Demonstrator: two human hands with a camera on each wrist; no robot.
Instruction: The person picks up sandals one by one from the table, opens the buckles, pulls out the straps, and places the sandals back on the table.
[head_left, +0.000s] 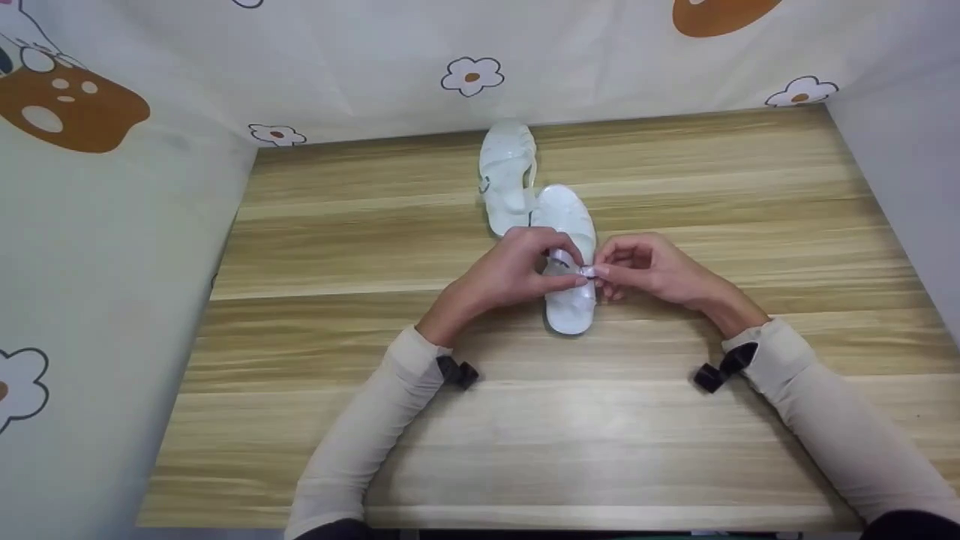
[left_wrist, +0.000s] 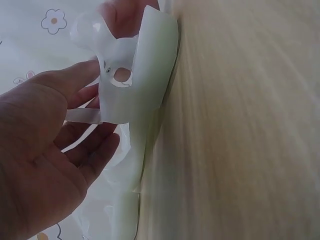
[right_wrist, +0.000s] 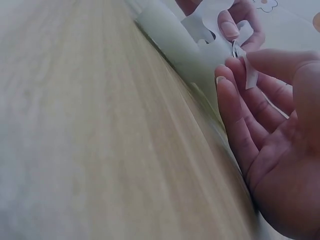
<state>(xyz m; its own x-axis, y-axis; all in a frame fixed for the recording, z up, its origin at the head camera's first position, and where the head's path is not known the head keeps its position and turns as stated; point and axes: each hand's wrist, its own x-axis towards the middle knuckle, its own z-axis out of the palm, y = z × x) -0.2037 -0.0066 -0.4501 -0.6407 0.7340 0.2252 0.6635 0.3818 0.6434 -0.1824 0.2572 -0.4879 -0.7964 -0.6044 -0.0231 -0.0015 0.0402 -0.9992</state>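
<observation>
Your right hand point(head_left: 652, 270) has the thin white strap point(right_wrist: 251, 72) pinched between thumb and finger, and its other fingers are bent a little below. Your left hand point(head_left: 517, 266) reaches over the shoe from the other side and pinches by the little shiny buckle point(right_wrist: 235, 49), with your thumb pressed close to it. So both your hands are holding on, and their fingertips are very near each other.

The strap and buckle are on the right side of the near sandal point(head_left: 568, 315), which is white. It sits flat on its sole right under your hands, with its toe pointing away from you and its heel toward you.

The far sandal point(head_left: 506, 165) is white too. It sits a bit more to the left, with its heel next to the near one's toe. I can't tell if they touch. It has a buckle on its left side.

Both shoes are on the stripy wooden table point(head_left: 337, 337). You have a small black gadget point(head_left: 459, 373) on each wrist, over pale sleeves point(head_left: 360, 427). Behind the table is a pale wall point(head_left: 375, 67) with flowers on it.
</observation>
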